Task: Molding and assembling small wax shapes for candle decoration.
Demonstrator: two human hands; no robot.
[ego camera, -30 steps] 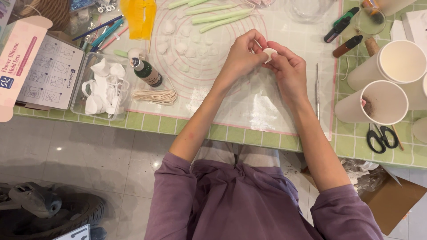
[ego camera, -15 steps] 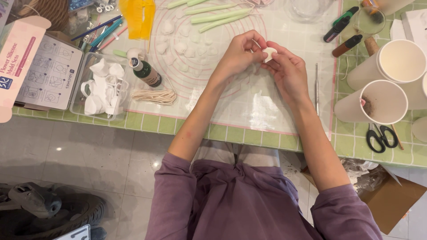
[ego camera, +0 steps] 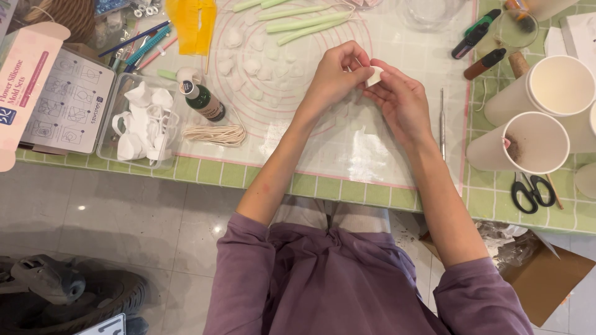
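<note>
You are shaping a small white clay piece (ego camera: 374, 75), pinched between the fingertips of your left hand (ego camera: 335, 74) and your right hand (ego camera: 400, 102) above the middle of the clear mat (ego camera: 347, 149) on the bench. I judge the next move calls for gentle, even pressing. Finished white petals (ego camera: 248, 59) lie toward the far edge, a thin metal tool (ego camera: 442, 124) just right of your wrist, paper cups (ego camera: 540, 124) at the right edge, nothing blocking.
</note>
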